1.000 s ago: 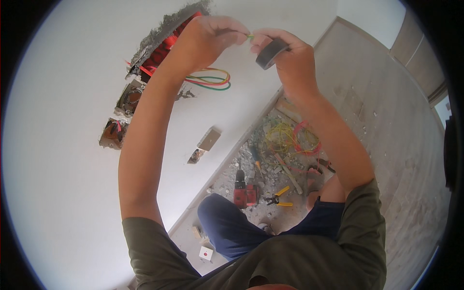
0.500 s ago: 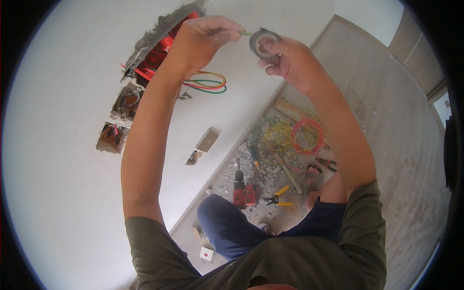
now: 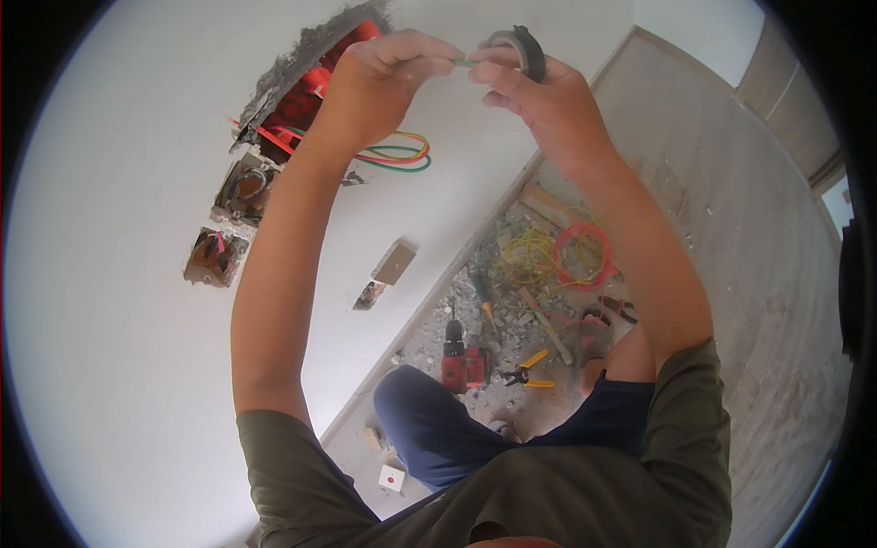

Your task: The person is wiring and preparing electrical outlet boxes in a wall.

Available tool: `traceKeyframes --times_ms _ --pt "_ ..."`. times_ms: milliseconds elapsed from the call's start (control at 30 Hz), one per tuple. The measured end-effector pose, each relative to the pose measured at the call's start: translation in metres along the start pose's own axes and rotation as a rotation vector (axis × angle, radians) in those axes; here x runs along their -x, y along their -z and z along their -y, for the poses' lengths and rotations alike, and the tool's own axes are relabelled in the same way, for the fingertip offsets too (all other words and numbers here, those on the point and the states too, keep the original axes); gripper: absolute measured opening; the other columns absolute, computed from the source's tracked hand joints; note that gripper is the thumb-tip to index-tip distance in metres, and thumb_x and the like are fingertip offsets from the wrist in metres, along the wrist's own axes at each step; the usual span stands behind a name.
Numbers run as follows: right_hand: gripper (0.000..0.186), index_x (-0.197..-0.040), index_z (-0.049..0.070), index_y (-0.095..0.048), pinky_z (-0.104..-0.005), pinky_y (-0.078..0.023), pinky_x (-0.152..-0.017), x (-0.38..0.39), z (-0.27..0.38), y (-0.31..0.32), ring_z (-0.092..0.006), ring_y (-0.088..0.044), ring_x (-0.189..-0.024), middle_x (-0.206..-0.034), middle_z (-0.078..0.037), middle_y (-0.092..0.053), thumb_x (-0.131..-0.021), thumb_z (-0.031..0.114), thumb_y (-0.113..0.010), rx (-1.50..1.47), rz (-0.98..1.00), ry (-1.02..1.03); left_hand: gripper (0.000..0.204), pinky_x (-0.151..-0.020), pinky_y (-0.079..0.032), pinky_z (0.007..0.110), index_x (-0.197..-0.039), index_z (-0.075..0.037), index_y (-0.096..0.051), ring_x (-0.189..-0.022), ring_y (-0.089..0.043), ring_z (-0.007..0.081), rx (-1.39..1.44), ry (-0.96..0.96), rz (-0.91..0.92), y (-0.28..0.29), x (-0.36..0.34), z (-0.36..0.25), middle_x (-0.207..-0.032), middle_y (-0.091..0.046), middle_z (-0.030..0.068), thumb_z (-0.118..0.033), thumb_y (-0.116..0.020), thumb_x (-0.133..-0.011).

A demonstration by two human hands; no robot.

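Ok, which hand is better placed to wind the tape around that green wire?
Probably the right hand: it holds the tape roll beside the green wire, which the left hand pinches.
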State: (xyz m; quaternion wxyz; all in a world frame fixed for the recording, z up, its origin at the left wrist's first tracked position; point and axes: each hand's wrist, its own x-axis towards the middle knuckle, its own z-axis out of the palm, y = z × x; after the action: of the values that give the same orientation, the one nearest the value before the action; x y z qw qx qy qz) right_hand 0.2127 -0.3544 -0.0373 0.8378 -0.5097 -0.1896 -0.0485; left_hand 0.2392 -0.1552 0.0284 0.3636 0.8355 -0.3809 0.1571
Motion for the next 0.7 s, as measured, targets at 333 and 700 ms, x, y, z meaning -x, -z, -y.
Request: traceKeyframes --times_ms 333,700 --pt "0.031 -0.106 -0.005 -0.068 -0.0262 -0.055 -0.072 -0.002 -0.016 -0.011 -0.0108 -0.066 -0.075 -0.084 -0.006 -0.071 -0.086 0.019 -0.073 0.275 -0.156 0.130 0.013 -0.076 -0.050 0.030 -0.097 -0.004 -0.071 -0.079 -0.065 0.0218 -0.083 -0.093 -0.003 -0.010 0.004 0.009 -0.087 -0.069 0.0097 -0.003 -0.063 -0.087" --pt "0.028 -0.105 -0.006 -0.067 -0.0289 -0.056 -0.077 0.002 -0.014 -0.005 -0.0183 -0.069 -0.089 -0.101 -0.011 -0.069 -0.088 0.016 -0.073 0.095 -0.189 -0.114 0.011 -0.073 -0.051 0.031 -0.099 -0.008 -0.071 -0.082 -0.066 0.0211 -0.154 -0.096 -0.001 -0.022 0.003 0.012 -0.090 -0.070 0.0066 -0.006 -0.066 -0.089"
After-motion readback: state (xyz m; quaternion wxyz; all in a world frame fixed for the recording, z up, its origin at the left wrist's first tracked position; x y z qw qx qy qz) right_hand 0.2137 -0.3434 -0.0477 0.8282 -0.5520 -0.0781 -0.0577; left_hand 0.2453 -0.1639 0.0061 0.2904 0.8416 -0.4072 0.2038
